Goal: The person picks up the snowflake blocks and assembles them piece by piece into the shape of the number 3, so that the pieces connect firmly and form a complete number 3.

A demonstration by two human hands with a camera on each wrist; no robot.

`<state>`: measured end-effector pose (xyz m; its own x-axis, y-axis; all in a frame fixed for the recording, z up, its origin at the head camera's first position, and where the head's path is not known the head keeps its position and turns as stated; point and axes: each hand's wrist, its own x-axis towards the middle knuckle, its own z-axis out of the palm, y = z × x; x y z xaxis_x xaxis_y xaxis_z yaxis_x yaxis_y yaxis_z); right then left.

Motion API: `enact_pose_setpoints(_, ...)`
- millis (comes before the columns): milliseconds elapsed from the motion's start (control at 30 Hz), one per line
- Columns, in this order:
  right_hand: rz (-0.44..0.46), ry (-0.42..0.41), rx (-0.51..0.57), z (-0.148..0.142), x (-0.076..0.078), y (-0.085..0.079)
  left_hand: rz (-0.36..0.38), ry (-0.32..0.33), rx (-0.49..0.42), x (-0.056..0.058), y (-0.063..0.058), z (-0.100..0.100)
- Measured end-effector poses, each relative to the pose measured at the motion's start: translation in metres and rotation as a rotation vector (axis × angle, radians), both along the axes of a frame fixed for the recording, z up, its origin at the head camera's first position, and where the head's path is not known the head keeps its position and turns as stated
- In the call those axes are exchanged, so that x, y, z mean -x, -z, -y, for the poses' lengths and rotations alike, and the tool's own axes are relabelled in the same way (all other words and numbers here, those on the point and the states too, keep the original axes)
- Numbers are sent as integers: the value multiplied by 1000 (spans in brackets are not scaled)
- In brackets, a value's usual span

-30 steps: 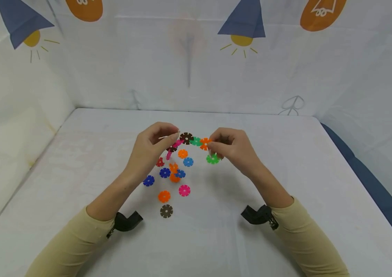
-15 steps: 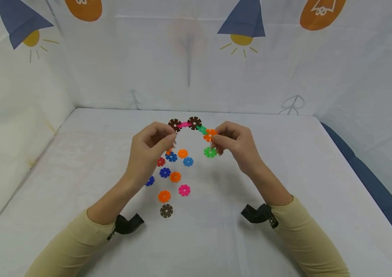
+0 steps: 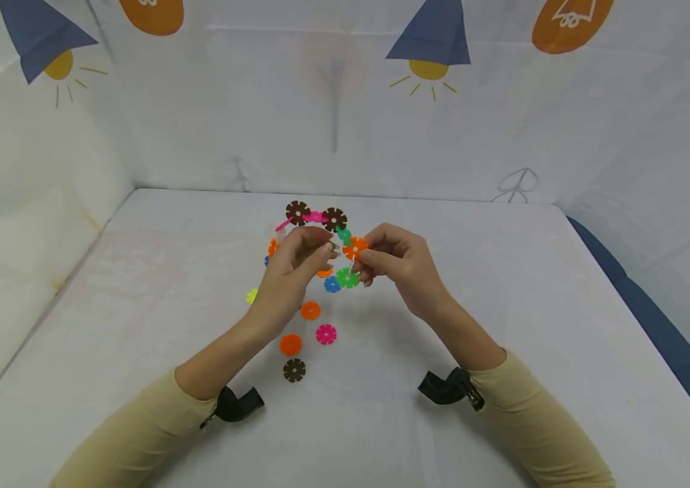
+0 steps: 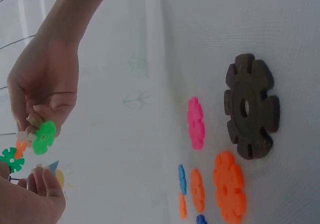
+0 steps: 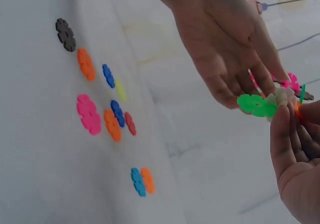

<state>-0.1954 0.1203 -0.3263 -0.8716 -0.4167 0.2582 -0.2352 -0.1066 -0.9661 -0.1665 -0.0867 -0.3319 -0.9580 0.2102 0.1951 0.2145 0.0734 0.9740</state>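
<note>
Pinching the orange disc (image 3: pixel 354 248), the right hand (image 3: pixel 400 266) holds the linked chain (image 3: pixel 315 217) above the table (image 3: pixel 375 420), the left hand (image 3: pixel 290 272) close by, its grip impossible to tell, seemingly mid-joining, the next move calling for careful alignment.

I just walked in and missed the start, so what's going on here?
A person is holding up a chain of joined, notched discs above a white table. The right hand pinches it at an orange disc, with a bright green disc just below. The left hand is close by; I can't tell whether its fingertips hold anything. More loose discs lie on the table, among them pink, orange and brown ones.
</note>
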Motion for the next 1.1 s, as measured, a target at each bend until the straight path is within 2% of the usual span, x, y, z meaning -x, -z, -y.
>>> enact_pose_setpoints(100,35,-30,6,8,-4,4,7,-36,-69,1,4,-1)
enact_pose_setpoints(267,90,-47,0,17,-8,11,96,-100,-196,1,7,-3)
enact_pose_setpoints(433,94,-43,-58,20,-10,13,145,-160,-246,2,9,-3)
enact_pose_setpoints(567,79,-46,-147,19,-8,13,107,-183,-248,2,8,-1)
enact_pose_setpoints(767,68,-70,-355,19,-4,18,43,-169,-253,3,7,4)
enact_pose_setpoints(1100,42,-173,-665,24,-6,28,42,-138,-260,2,7,4)
